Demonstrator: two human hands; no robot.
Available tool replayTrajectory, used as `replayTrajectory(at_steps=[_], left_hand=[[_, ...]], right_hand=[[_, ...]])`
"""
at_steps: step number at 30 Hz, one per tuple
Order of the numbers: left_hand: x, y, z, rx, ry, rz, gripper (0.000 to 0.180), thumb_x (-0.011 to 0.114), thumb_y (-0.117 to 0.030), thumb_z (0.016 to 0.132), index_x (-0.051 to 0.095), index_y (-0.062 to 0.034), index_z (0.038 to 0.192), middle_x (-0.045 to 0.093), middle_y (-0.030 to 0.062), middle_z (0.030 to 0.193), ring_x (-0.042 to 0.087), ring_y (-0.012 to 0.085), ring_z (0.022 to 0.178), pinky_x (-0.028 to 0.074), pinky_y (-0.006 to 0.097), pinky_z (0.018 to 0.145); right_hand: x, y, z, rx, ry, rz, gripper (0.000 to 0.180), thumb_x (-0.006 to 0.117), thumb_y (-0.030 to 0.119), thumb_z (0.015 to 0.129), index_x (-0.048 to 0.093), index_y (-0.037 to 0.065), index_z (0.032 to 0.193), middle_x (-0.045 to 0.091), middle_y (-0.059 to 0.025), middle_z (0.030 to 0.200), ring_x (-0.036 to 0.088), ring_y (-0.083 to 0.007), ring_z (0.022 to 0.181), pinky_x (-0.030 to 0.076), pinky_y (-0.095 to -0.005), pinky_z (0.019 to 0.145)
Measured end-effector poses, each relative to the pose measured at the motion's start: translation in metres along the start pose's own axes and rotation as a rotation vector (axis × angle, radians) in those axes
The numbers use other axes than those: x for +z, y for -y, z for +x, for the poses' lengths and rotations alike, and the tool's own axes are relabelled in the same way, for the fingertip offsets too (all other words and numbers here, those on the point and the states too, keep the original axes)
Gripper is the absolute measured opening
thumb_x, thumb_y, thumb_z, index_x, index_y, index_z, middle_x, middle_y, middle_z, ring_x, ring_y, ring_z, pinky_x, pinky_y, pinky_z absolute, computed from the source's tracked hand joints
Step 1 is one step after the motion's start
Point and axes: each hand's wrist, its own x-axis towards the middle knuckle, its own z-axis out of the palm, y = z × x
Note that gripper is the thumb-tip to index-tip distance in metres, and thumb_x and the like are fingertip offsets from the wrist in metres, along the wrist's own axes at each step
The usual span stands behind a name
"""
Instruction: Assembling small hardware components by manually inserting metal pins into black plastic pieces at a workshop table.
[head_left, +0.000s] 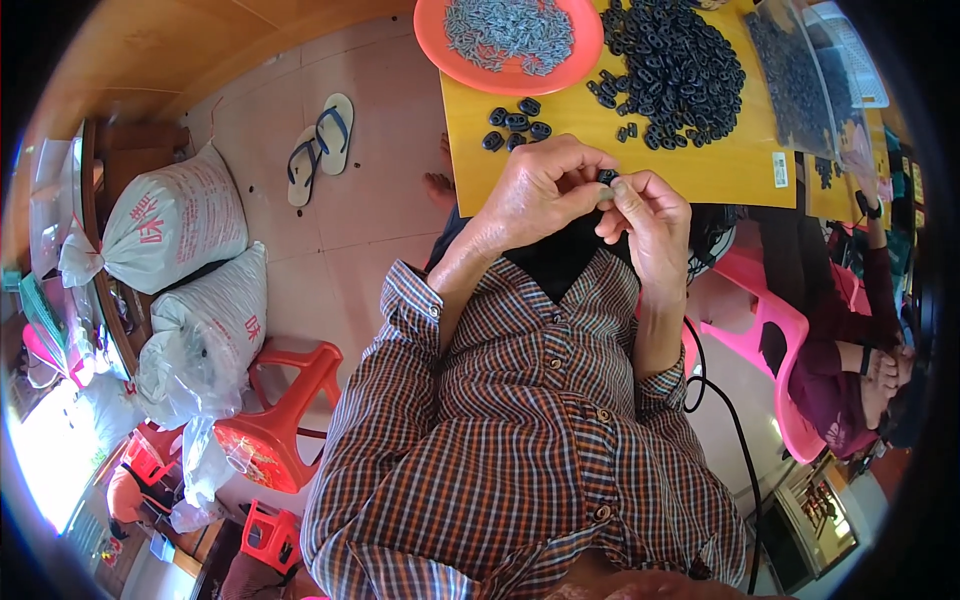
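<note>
The table (700, 165) is mustard yellow. At twelve o'clock a coral-orange plate (440, 45) carries grey metal pieces (508, 32); beside it lie black rings (675, 70). The shirt (520, 440) is checked brown, orange and white. At nine o'clock are white sacks (175, 225), and near seven an orange-red stool (285, 410). At three o'clock is a pink chair (775, 330).

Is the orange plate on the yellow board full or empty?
Full: the orange plate holds a heap of small grey metal pieces covering most of it.

Both hands' fingers (600, 196) pinched on a small black ring (607, 177) above the yellow table (720, 165), beside a black ring pile (675, 65).
</note>
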Motion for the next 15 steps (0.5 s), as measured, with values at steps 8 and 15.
replayTrajectory(at_steps=[8,15], left_hand=[[-0.028,-0.003,0.001,0.202,-0.158,0.492,0.023,0.074,-0.003,0.072,0.069,-0.002,0.094,0.058,0.005,0.08,0.051,0.009,0.054,0.042,0.023,0.049],[-0.044,-0.006,-0.002,0.036,-0.195,0.734,0.022,0.074,-0.008,0.069,0.067,-0.0041,0.089,0.057,0.0096,0.086,0.062,0.0258,0.072,0.052,0.037,0.063]], right_hand=[[0.004,-0.001,0.001,0.049,-0.025,0.012,0.018,0.059,0.016,0.093,0.061,-0.002,0.09,0.064,-0.0075,0.077,0.058,-0.0096,0.054,0.044,-0.0201,0.048],[-0.001,-0.008,0.004,-0.009,-0.125,-0.163,0.019,0.062,0.016,0.091,0.062,-0.002,0.092,0.065,-0.0067,0.077,0.059,-0.0091,0.056,0.045,-0.0196,0.05]])
